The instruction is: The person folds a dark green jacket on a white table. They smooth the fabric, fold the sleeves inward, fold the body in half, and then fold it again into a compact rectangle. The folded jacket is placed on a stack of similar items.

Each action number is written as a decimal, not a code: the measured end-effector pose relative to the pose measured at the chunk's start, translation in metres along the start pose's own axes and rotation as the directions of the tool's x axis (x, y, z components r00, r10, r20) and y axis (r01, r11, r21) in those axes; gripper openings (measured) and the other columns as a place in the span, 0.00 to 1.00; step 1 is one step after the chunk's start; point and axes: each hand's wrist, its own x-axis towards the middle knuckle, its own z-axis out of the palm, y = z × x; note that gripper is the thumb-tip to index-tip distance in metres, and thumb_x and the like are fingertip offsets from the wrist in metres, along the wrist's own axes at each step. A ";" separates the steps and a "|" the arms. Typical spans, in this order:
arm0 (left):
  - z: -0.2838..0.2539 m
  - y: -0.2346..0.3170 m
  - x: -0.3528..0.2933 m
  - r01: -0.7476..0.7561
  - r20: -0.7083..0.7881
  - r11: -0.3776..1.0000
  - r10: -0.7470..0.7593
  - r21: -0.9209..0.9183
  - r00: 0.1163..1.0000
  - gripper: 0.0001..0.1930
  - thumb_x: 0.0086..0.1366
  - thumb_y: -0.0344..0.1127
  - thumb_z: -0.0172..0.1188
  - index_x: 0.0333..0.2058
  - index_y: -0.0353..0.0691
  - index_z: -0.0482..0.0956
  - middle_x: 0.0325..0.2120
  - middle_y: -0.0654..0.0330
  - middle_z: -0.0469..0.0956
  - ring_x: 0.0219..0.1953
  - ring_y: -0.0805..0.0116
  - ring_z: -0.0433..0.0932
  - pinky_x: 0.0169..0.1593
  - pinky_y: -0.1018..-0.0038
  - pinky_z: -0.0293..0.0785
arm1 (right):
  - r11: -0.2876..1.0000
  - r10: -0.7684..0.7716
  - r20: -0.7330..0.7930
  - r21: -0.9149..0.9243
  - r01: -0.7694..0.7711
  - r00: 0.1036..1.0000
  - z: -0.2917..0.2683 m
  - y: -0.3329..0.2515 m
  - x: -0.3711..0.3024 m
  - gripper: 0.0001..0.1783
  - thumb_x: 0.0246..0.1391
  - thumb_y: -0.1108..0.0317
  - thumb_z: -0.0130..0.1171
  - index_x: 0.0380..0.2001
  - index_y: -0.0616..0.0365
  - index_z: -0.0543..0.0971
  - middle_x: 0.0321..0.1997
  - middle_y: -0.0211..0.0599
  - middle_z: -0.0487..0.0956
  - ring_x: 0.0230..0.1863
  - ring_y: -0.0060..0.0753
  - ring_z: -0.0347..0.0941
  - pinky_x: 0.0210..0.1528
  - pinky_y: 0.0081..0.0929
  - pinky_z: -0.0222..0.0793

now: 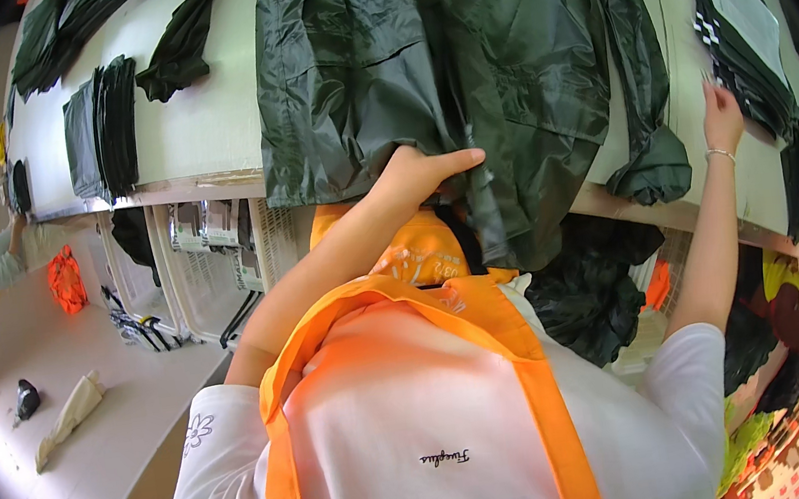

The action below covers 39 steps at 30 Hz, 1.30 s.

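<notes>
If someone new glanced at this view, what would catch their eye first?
Probably the large dark green garment spread over the white table, with the left hand on its lower edge. Next, the bright orange apron in the foreground, and the right hand reaching toward the dark folded stack.

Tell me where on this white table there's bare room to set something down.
The table is bare between the small folded dark stack and the big green raincoat under the left hand. A narrower strip lies near the right hand, beside the packaged stacks. The middle and far left corner are crowded.
</notes>
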 end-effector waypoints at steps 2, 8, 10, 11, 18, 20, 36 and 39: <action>-0.005 0.007 -0.014 -0.026 -0.016 0.999 0.026 0.019 1.000 0.23 0.54 0.41 0.68 0.38 0.25 0.75 0.31 0.58 0.78 0.31 0.70 0.77 0.37 0.74 0.73 | 0.948 0.162 -0.031 -0.272 -0.164 0.986 0.026 0.123 0.025 0.23 0.48 0.47 0.60 0.35 0.57 0.81 0.34 0.46 0.81 0.39 0.45 0.77 0.43 0.37 0.70; -0.042 -0.049 -0.014 -0.189 -0.263 0.909 0.093 -0.372 0.960 0.17 0.61 0.34 0.60 0.43 0.28 0.73 0.34 0.54 0.79 0.34 0.66 0.79 0.39 0.73 0.76 | 0.672 0.195 -0.327 -0.642 -0.369 0.925 0.041 0.075 0.015 0.28 0.47 0.47 0.59 0.44 0.59 0.78 0.45 0.50 0.79 0.43 0.52 0.75 0.49 0.39 0.68; -0.050 -0.040 -0.014 -0.222 -0.243 0.882 0.127 -0.415 0.962 0.14 0.62 0.31 0.58 0.44 0.29 0.74 0.34 0.54 0.79 0.34 0.64 0.79 0.40 0.71 0.77 | 0.882 -0.184 -0.225 -0.467 0.060 0.957 0.023 0.076 0.038 0.25 0.51 0.52 0.58 0.45 0.62 0.77 0.44 0.45 0.80 0.41 0.43 0.78 0.48 0.34 0.70; -0.053 -0.037 -0.014 -0.265 -0.250 0.861 0.168 -0.434 0.954 0.13 0.61 0.31 0.58 0.43 0.30 0.74 0.34 0.54 0.79 0.34 0.64 0.79 0.40 0.71 0.77 | 0.998 -0.052 -0.109 -0.052 0.046 0.993 0.025 0.075 0.034 0.22 0.54 0.56 0.56 0.45 0.61 0.77 0.43 0.42 0.80 0.39 0.37 0.78 0.46 0.30 0.70; -0.103 -0.012 -0.021 -0.440 -0.566 0.885 0.285 -0.155 0.774 0.14 0.56 0.31 0.62 0.41 0.29 0.78 0.34 0.59 0.80 0.33 0.71 0.77 0.38 0.77 0.72 | 0.883 -0.398 0.546 0.446 0.147 0.737 0.047 -0.300 -0.223 0.29 0.48 0.59 0.63 0.49 0.68 0.72 0.45 0.53 0.75 0.46 0.44 0.74 0.48 0.30 0.70; -0.131 0.004 -0.034 -0.561 -0.575 0.826 0.483 0.049 0.661 0.11 0.58 0.31 0.61 0.37 0.28 0.79 0.31 0.62 0.80 0.31 0.75 0.75 0.37 0.78 0.70 | 0.932 -0.345 0.490 0.282 0.229 0.800 0.069 -0.342 -0.268 0.28 0.49 0.61 0.61 0.49 0.70 0.70 0.52 0.57 0.69 0.51 0.50 0.69 0.52 0.34 0.68; -0.142 -0.057 -0.055 0.082 0.171 0.807 0.024 -0.585 0.985 0.09 0.59 0.28 0.58 0.39 0.33 0.74 0.31 0.55 0.77 0.33 0.63 0.77 0.31 0.70 0.74 | 0.956 -0.148 0.029 0.259 0.135 0.989 -0.045 -0.313 -0.206 0.13 0.56 0.64 0.48 0.36 0.62 0.74 0.30 0.53 0.77 0.35 0.53 0.75 0.40 0.39 0.69; -0.100 -0.061 -0.018 0.255 0.405 0.777 -0.001 -0.575 0.915 0.11 0.58 0.36 0.63 0.37 0.39 0.76 0.31 0.61 0.77 0.26 0.71 0.73 0.29 0.77 0.71 | 0.936 -0.039 0.278 0.346 -0.062 0.960 -0.005 -0.365 -0.270 0.20 0.57 0.53 0.54 0.26 0.62 0.73 0.22 0.45 0.75 0.26 0.39 0.72 0.31 0.31 0.66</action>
